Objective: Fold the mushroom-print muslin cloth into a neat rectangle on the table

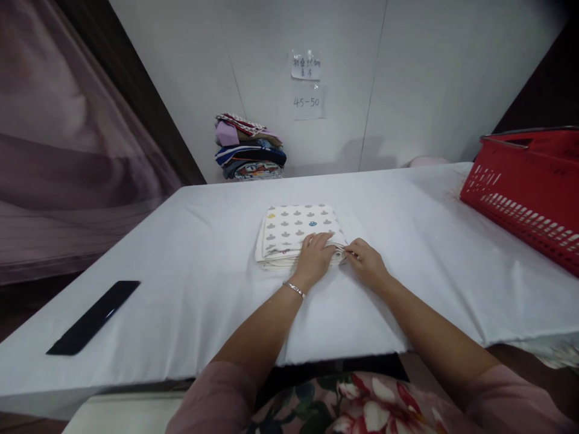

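As the left hand (313, 258) lies flat on the folded cloth (293, 228), the right hand (368, 263) pinches its edge.

My table (407, 241), white cover on it: folded patterned cloth (296, 232) at ctr, clothes stack (248, 147) at far edge, red basket (529, 193) at rt edge, black strip (94, 316) nr front-left corner.

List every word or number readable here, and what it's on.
"45-50": handwritten on the lower note taped to the wall.
Upper note: handwritten characters, too blurred to read.
Cloth, basket, black strip: no text seen.
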The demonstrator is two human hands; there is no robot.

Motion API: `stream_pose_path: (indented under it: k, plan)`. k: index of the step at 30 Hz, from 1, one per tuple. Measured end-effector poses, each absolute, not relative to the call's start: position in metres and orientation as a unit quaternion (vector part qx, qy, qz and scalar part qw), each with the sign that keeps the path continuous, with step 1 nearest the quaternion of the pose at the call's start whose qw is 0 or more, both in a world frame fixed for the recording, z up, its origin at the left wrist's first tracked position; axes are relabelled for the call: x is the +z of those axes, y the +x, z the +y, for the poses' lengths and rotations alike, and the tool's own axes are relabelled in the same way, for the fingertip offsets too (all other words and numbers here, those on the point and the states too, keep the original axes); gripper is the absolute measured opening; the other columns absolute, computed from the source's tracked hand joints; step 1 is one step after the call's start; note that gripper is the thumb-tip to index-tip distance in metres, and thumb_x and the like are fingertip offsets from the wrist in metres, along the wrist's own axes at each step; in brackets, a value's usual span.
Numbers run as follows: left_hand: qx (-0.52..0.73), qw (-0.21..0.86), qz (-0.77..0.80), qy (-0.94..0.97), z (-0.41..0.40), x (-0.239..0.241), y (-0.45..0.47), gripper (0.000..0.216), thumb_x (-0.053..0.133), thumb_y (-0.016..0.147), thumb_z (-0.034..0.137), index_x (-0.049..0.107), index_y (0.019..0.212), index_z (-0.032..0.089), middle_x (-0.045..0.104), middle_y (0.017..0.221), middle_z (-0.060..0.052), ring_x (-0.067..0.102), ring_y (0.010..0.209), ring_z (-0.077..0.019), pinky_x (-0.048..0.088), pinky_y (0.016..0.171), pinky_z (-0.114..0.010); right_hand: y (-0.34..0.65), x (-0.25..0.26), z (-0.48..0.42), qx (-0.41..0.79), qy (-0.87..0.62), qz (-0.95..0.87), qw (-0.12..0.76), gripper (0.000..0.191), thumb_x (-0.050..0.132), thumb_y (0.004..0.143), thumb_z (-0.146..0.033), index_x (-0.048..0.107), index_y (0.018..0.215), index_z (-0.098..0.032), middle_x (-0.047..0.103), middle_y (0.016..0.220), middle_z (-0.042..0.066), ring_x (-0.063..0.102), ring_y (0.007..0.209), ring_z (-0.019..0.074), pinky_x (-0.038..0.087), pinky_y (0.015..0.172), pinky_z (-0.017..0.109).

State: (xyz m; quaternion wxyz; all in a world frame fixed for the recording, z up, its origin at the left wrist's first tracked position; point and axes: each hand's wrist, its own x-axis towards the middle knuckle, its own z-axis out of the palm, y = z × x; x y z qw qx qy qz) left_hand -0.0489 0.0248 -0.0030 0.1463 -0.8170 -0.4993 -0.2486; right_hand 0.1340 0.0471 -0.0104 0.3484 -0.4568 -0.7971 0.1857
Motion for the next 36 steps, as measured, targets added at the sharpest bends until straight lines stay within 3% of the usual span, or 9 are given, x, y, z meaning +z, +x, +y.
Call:
stream_pose_path:
  k: [13,26,36]
  plan:
    - [-0.224,0.124,-0.481,-0.838,0.028,0.002,-0.041,0.019,0.049,0.084,0.012,0.064,0.092,0.022,0.052,0.132,-0.006,0.037,0.131,-0.0242,0.022,0.111,-0.054,0.132,-0.012,0.050,0.181,-0.453,-0.799,0.351,0.019,0.045,0.085,-0.020,0.062,0.079,-0.024,0.055,0.080,0.002,0.054,0.073,0.0162,0.041,0.065,0.029]
    - [-0.211,0.115,-0.479,-0.845,0.034,0.007,-0.039,0.015,0.052,0.083,0.014,0.063,0.089,0.020,0.046,0.138,-0.007,0.033,0.133,-0.0255,0.021,0.111,-0.057,0.130,-0.014,0.050,0.183,-0.446,-0.800,0.358,0.018,0.046,0.085,-0.019,0.062,0.078,-0.024,0.054,0.079,0.001,0.054,0.072,0.0157,0.041,0.064,0.028]
    - [-0.235,0.116,-0.451,-0.853,0.040,-0.002,-0.036,0.015,0.052,0.083,0.016,0.066,0.086,0.020,0.058,0.124,-0.006,0.039,0.129,-0.0237,0.021,0.111,-0.055,0.131,-0.016,0.050,0.171,-0.458,-0.801,0.345,0.018,0.045,0.086,-0.020,0.062,0.079,-0.024,0.055,0.081,0.001,0.053,0.072,0.0155,0.040,0.064,0.028]
